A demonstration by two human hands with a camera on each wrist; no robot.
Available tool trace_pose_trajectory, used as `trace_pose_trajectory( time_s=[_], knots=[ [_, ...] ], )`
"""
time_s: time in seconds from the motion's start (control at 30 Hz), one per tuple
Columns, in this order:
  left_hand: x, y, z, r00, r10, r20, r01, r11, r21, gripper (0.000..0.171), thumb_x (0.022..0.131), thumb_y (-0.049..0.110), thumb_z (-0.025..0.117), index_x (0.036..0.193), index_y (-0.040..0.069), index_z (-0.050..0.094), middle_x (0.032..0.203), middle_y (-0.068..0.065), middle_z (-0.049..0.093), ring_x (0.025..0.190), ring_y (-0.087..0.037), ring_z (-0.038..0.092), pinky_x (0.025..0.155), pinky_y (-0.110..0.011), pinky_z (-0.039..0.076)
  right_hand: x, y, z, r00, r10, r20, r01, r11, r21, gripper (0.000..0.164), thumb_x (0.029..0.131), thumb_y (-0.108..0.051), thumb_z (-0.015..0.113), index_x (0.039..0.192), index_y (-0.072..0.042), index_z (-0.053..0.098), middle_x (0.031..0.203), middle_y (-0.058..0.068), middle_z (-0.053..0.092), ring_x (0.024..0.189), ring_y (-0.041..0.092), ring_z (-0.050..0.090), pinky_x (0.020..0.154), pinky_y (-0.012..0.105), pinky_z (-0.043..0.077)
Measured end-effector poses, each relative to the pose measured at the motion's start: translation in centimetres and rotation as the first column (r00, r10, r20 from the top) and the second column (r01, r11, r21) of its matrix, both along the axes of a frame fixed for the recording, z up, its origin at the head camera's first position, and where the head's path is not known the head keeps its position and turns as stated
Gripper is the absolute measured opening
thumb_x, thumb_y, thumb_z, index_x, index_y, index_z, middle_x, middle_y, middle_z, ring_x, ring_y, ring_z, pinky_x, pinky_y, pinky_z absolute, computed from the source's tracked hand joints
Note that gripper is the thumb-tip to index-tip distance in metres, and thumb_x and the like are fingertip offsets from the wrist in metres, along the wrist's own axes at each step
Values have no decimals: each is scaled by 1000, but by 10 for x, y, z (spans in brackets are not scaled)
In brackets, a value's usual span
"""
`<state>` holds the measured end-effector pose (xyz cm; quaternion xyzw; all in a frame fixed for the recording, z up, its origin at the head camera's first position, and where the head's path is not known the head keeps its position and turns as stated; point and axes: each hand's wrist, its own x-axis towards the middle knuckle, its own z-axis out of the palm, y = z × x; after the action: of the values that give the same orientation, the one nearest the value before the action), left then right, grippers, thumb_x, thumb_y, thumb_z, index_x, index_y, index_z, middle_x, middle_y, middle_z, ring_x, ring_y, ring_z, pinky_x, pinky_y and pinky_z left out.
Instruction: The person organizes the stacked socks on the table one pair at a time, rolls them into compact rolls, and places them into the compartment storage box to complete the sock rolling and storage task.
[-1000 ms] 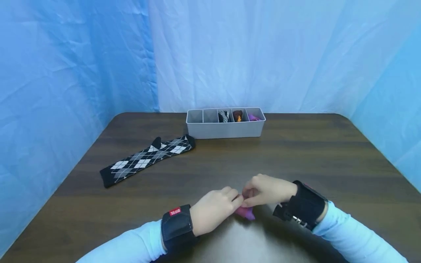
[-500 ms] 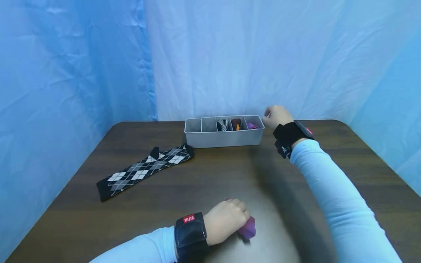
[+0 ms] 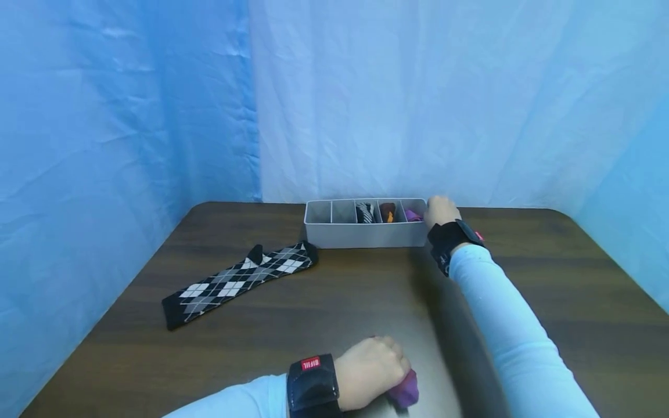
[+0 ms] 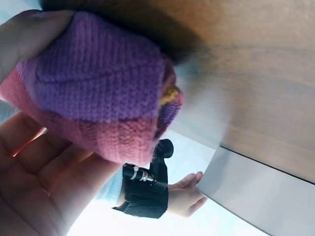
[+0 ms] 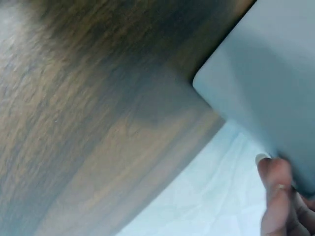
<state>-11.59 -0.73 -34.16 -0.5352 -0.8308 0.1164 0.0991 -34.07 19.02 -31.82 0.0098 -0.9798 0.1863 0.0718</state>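
Observation:
My left hand (image 3: 372,371) grips a folded knit sock (image 4: 98,73), purple with pink bands and a bit of yellow, low over the near part of the table. In the head view only a purple end of it pokes out past the fingers. My right arm reaches far forward, and my right hand (image 3: 441,210) holds the right end of a grey divided box (image 3: 366,236). The right wrist view has curled fingers (image 5: 276,177) at the edge of the box's wall. Flat on the table at left lies a black, grey and white argyle sock (image 3: 240,284).
Inside the box are a black-and-white striped bundle (image 3: 364,213), a brown one with orange (image 3: 388,212) and a purple one (image 3: 413,216), each in its own compartment. The dark wooden table (image 3: 251,360) is enclosed by blue sheeting (image 3: 366,104).
My right hand has let go of the purple sock and travelled forward to the box's right end. The left hand keeps its hold on the sock. The head view has tilted up slightly.

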Motion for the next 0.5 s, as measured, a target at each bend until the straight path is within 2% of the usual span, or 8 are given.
trace_pose_trajectory(
  time_s=[0.07,0.17,0.23,0.3,0.33,0.4,0.43,0.5],
  knots=[
    [-1,1,0,1000,-11,6,11,1000,6,17,67,22,69,82,24,61,76,12,58,72,-1,51,62,-13,41,0,2,-2,1000,-20,7,20,1000,5,19,83,-2,43,84,7,60,77,21,58,64,29,53,54,37,41],
    [-8,-1,0,998,-2,63,0,999,34,18,65,22,69,81,22,60,76,12,58,71,-1,52,58,-14,42,0,4,-1,999,-33,29,33,999,5,17,81,-1,44,79,7,59,74,20,57,62,28,51,52,36,39],
    [-17,-4,1,993,27,116,-35,997,72,20,62,22,70,79,21,59,74,12,58,68,-1,52,55,-15,41,1,4,3,998,-29,48,28,1000,7,15,79,-1,47,79,7,59,76,21,57,65,29,52,54,36,40],
    [-29,-9,2,980,75,184,-97,989,113,23,60,23,70,79,20,59,71,12,58,64,-1,51,53,-14,39,3,4,7,997,-14,77,14,1000,8,14,78,-2,49,80,8,58,78,23,58,68,32,54,57,38,42],
    [-36,-13,5,967,108,231,-141,981,131,24,60,23,70,80,19,58,71,11,57,63,-1,51,53,-14,38,4,4,10,996,-8,90,7,1000,8,14,78,-2,50,81,8,58,79,24,58,70,33,55,58,39,43],
    [-53,-21,12,924,186,334,-254,952,171,26,59,23,70,81,17,58,70,10,57,60,-1,49,53,-14,37,6,4,15,994,1,112,-2,1000,15,16,77,-3,51,83,10,58,82,25,59,73,34,55,61,40,43],
    [-63,-26,16,898,226,377,-316,928,196,25,60,22,69,81,16,58,69,9,57,58,-1,49,52,-14,37,8,5,18,992,7,125,-9,1000,14,17,76,-3,51,84,10,58,83,25,59,73,34,55,61,39,44],
    [-84,-36,30,835,311,453,-452,857,246,25,60,22,68,81,14,57,67,6,57,56,-4,49,51,-16,38,11,7,23,990,21,142,-23,1000,13,18,75,-3,51,84,11,57,81,25,59,71,32,55,60,38,43]
  ],
)
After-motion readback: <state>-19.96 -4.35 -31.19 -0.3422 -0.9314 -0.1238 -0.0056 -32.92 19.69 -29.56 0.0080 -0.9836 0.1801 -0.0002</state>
